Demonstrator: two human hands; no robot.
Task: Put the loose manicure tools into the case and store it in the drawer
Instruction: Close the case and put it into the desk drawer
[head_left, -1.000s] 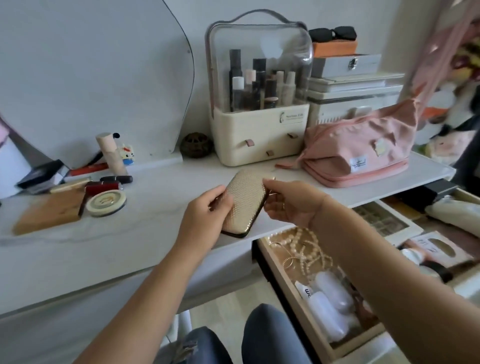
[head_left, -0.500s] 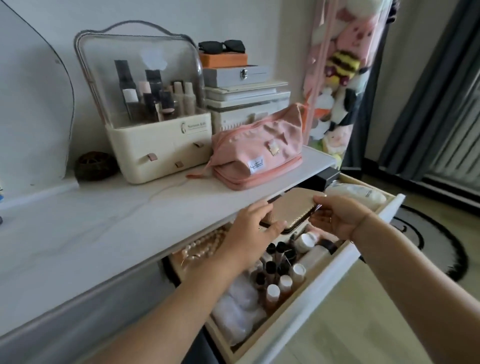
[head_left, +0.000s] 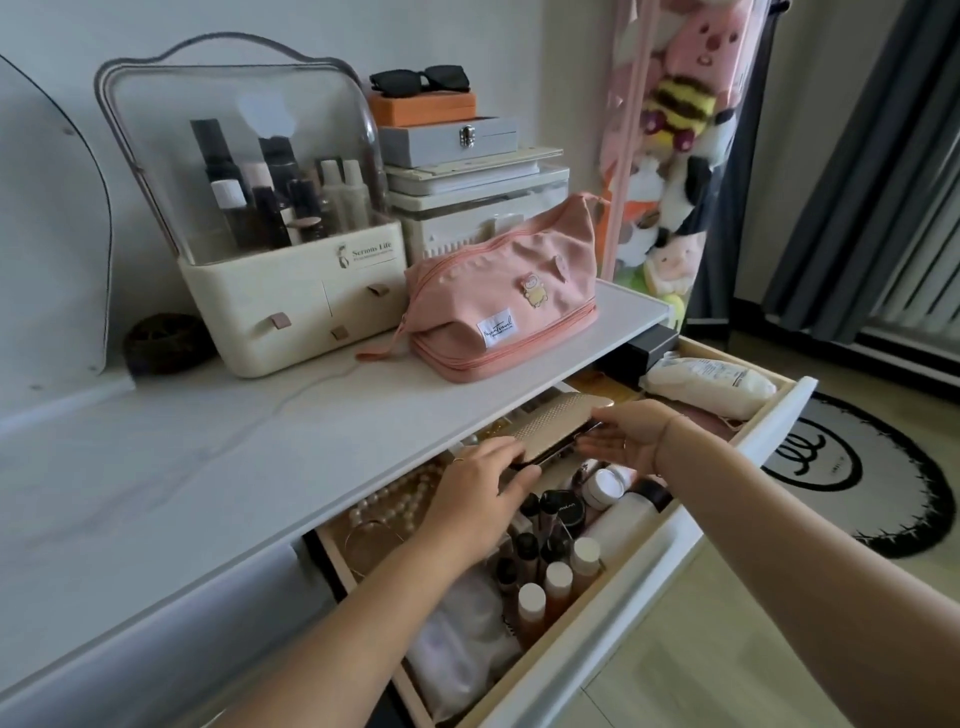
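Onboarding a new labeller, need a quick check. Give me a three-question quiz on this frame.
1. True or false: the gold case lies on the desktop.
2. What sits on the orange box? A) sunglasses B) a comb C) a mug
3. How many hands hold the case?

Key
1. False: it is held over the open drawer.
2. A.
3. Two: the left hand grips the near end and the right hand the far end.
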